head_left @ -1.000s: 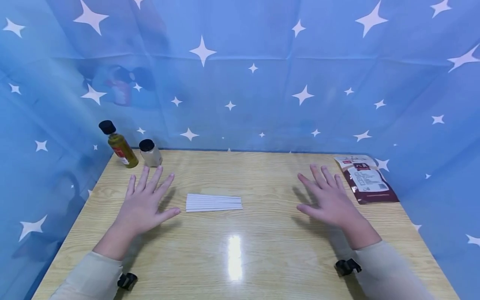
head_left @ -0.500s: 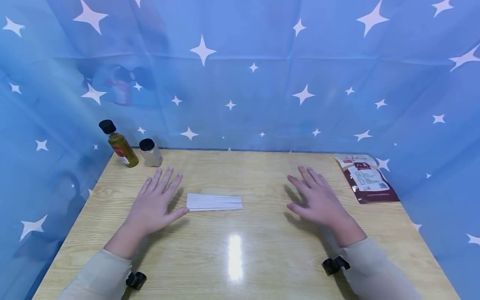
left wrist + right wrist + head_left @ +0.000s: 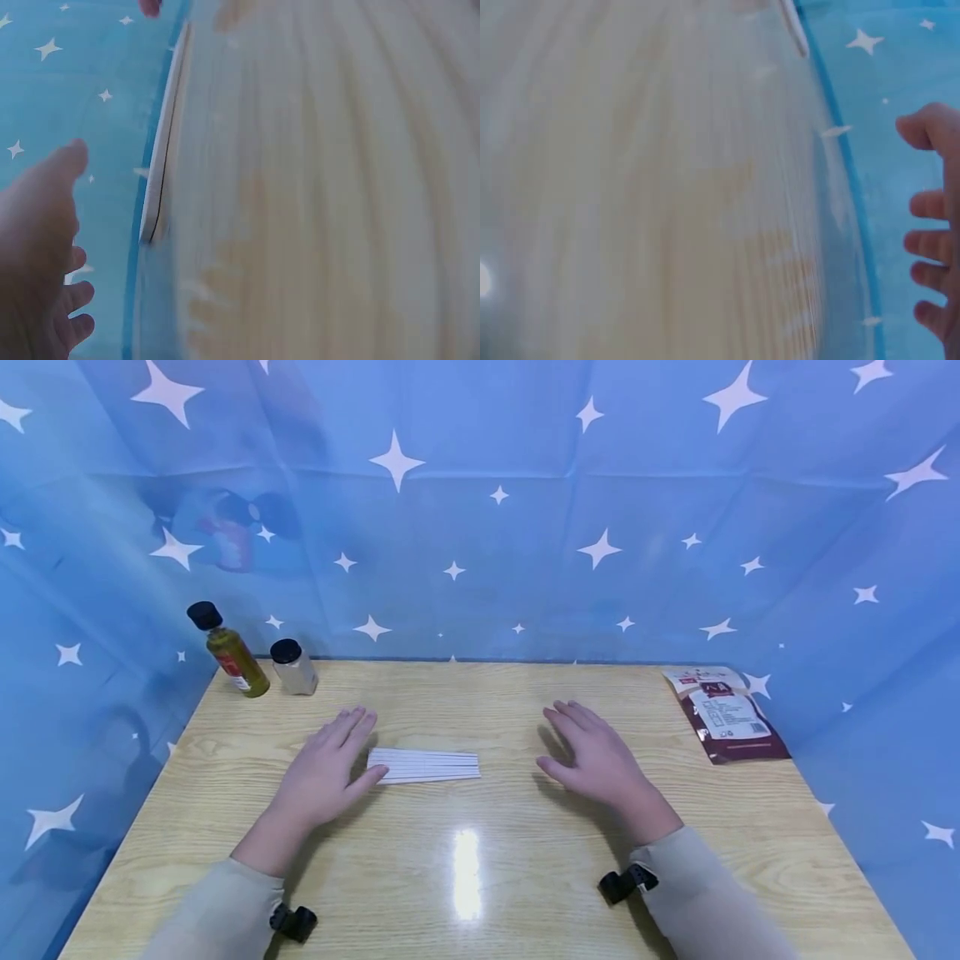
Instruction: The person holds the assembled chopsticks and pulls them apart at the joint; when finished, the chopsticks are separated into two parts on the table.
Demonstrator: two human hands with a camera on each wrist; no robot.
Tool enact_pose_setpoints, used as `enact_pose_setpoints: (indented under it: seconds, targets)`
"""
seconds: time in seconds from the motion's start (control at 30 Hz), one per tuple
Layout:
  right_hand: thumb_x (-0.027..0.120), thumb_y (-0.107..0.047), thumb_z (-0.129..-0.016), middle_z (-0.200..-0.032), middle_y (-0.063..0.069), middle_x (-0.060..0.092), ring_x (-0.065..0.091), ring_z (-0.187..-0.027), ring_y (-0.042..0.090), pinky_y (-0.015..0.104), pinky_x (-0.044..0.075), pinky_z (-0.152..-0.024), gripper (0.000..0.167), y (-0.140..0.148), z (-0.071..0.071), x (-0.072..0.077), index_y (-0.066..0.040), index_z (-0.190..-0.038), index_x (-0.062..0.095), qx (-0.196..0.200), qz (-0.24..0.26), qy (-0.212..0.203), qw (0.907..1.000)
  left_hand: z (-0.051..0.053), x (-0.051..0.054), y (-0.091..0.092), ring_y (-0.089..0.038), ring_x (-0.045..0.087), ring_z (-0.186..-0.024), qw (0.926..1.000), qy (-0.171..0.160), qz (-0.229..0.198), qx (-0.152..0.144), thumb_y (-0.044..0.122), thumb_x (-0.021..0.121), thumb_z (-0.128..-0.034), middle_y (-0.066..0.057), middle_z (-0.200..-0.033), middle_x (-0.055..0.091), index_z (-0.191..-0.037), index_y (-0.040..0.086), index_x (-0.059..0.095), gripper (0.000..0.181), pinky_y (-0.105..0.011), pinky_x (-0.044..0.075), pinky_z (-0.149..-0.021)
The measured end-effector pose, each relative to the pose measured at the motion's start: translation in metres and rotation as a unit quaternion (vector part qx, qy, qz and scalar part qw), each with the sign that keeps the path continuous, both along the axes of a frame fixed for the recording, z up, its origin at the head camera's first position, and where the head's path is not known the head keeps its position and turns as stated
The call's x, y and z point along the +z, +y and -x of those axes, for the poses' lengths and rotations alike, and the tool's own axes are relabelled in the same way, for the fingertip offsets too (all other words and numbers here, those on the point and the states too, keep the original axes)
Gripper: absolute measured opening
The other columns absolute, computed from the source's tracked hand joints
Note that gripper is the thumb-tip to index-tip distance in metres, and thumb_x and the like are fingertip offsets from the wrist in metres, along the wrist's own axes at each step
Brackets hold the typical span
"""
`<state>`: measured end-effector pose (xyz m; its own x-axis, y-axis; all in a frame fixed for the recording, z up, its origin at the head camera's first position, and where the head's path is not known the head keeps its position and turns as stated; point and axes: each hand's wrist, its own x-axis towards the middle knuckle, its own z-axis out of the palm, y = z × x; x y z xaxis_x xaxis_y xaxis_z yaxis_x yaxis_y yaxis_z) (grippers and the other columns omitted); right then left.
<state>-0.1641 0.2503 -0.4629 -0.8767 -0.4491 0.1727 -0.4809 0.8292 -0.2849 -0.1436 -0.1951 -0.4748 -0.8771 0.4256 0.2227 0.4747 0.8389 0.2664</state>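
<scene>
While both hands hang above the table [image 3: 375, 868] holding nothing, the paper [image 3: 431, 767] lies between them, white and lined, flat and lengthwise from side to side, so that each end faces a hand. Its left end is much the nearer: the thumb of the left hand [image 3: 318, 781] crosses over it in the head view, though the left wrist view shows a gap between them. That hand has its fingers straight and its thumb well out; the right hand [image 3: 603, 764], its fingers slightly bent and its thumb apart, is wide too, and clear of the paper. At the back left, the bottle [image 3: 238, 660] and the jar [image 3: 297, 677] stand on their bases, capped, probably set there to leave the middle free. Against the right edge the packet [image 3: 726, 717] lies flat, likely because so soft a thing would hardly stay upright.
</scene>
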Motion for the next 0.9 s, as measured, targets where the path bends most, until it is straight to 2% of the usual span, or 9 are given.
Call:
enact_pose_setpoints:
  seconds: [0.13, 0.27, 0.53, 0.7, 0.9]
  targets:
    - [0.066, -0.055, -0.099, -0.164, 0.019, 0.045, 0.037, -0.152, 0.043, 0.061, 0.03, -0.122, 0.078, -0.018, 0.003, -0.004, -0.006, -0.158, 0.051, 0.003, 0.019, -0.007, 0.9998, 0.002, -0.007, 0.009, -0.046, 0.039, -0.151, 0.9999, -0.008, -0.013, 0.0, 0.045, 0.058, -0.1079, -0.023, -0.165, 0.041, -0.161, 0.004, 0.044, 0.069, -0.061, 0.035, -0.119]
    - [0.069, -0.051, -0.098, -0.161, 0.018, 0.049, 0.041, -0.151, 0.042, 0.058, 0.032, -0.122, 0.071, -0.033, 0.005, -0.008, -0.007, -0.153, 0.057, 0.007, 0.028, -0.008, 0.9995, 0.003, -0.012, 0.012, -0.042, 0.044, -0.148, 0.9998, 0.003, -0.018, 0.001, 0.036, 0.061, -0.1078, -0.021, -0.161, 0.046, -0.155, 0.002, 0.052, 0.059, -0.059, 0.039, -0.117]
    - [0.081, -0.044, -0.094, -0.146, 0.015, 0.063, 0.054, -0.139, 0.037, 0.053, 0.04, -0.119, 0.063, -0.065, 0.01, -0.019, -0.008, -0.143, 0.066, 0.033, 0.045, 0.031, 0.998, 0.009, -0.019, 0.019, -0.04, 0.047, -0.146, 0.9995, 0.002, -0.028, 0.014, 0.031, 0.058, -0.1089, -0.021, -0.159, 0.049, -0.155, -0.003, 0.05, 0.058, -0.057, 0.038, -0.119]
    - [0.083, -0.037, -0.095, -0.13, 0.011, 0.071, 0.063, -0.127, 0.033, 0.049, 0.048, -0.111, 0.045, -0.089, 0.013, -0.027, -0.007, -0.128, 0.076, 0.053, 0.081, 0.069, 0.9929, 0.011, -0.021, 0.028, -0.041, 0.051, -0.142, 0.9976, 0.0, -0.064, 0.029, 0.027, 0.059, -0.1089, -0.022, -0.153, 0.055, -0.148, -0.003, 0.058, 0.049, -0.056, 0.039, -0.118]
    - [0.083, -0.028, -0.096, -0.117, 0.006, 0.075, 0.067, -0.116, 0.027, 0.044, 0.053, -0.103, 0.021, -0.106, 0.012, -0.035, -0.012, -0.11, 0.082, 0.061, 0.104, 0.087, 0.9889, 0.012, -0.026, 0.038, -0.038, 0.058, -0.134, 0.9952, 0.002, -0.09, 0.039, 0.027, 0.062, -0.1079, -0.019, -0.14, 0.065, -0.13, 0.001, 0.072, 0.036, -0.055, 0.042, -0.115]
